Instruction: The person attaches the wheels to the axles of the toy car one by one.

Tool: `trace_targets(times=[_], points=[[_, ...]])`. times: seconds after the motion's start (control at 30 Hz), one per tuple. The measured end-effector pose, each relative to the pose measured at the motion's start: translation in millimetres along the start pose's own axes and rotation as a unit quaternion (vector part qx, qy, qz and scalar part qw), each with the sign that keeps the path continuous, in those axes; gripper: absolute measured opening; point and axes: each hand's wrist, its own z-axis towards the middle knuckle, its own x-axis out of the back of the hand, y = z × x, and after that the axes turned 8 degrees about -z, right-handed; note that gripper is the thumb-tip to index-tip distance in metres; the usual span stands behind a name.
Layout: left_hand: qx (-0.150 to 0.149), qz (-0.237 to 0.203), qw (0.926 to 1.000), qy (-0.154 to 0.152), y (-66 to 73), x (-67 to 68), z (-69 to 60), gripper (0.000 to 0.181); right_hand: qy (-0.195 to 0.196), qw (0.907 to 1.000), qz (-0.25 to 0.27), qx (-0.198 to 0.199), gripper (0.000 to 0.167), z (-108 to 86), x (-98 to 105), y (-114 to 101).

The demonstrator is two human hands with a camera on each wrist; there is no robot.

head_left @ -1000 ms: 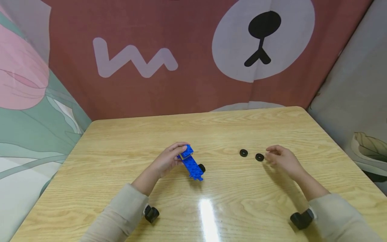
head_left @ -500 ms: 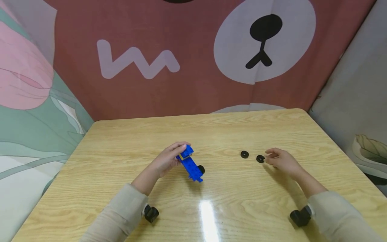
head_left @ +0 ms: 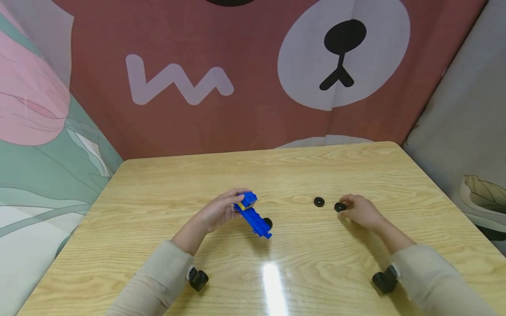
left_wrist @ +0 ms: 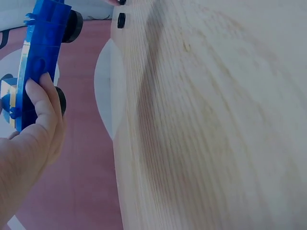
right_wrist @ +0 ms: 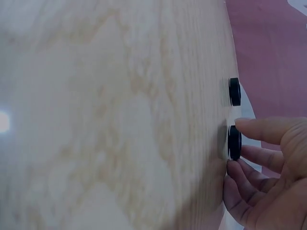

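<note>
My left hand (head_left: 221, 212) grips a blue toy truck (head_left: 254, 219) by its cab end, above the table. The truck is built of blocks, with a yellow strip at the cab. Its other end tilts down to the right. Two black wheels show on one side in the left wrist view, one (left_wrist: 73, 26) near the far end and one (left_wrist: 61, 99) by the fingers. On the table, my right hand (head_left: 361, 211) pinches a loose black toy wheel (right_wrist: 234, 142) between thumb and fingers. A second loose wheel (head_left: 319, 202) lies flat just left of it.
The wooden table (head_left: 178, 175) ends at a back edge, against a red-brown cloth (head_left: 253, 109) with a bear print. A patterned cloth (head_left: 35, 175) hangs at the left, and pale fabric (head_left: 454, 118) at the right.
My right hand has moved slightly left, from beside the nearer loose wheel to fingers around it. The left hand and truck have shifted a little right, the truck turning slightly.
</note>
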Motion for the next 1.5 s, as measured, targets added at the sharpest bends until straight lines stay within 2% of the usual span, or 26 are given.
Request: trace_targets(times=[0.37,0.5,0.73,1.0,1.1,1.27,1.5], points=[[0.002,0.029,0.9993,0.023,-1.3,-2.2,1.6,0.039,-0.010,0.9996,-0.027,-0.002,0.034,2.9,-1.6,-2.6],[0.008,0.055,0.9973,0.047,-1.7,-2.5,2.3,0.041,-0.007,0.9998,-0.020,-0.006,0.033,2.9,0.0,-4.0],[0.024,0.147,0.9823,0.114,-4.3,-3.1,5.7,0.040,0.011,0.9998,0.017,0.006,0.034,0.6,-0.7,-10.6],[0.036,0.178,0.9666,0.181,-5.0,-6.0,6.5,0.042,0.028,0.9970,0.066,0.028,0.034,-5.9,0.7,-30.8],[0.038,0.182,0.9628,0.196,-4.4,-7.1,6.1,0.044,0.038,0.9951,0.080,0.043,0.033,-7.9,0.3,-41.5],[0.026,0.184,0.9627,0.197,-5.6,-6.6,7.1,0.045,0.038,0.9915,0.111,0.055,0.035,-12.6,-0.8,-55.9],[-0.007,0.135,0.9741,0.181,-7.4,-7.4,7.2,0.044,0.043,0.9864,0.143,0.068,0.034,-16.8,-4.2,-72.6]])
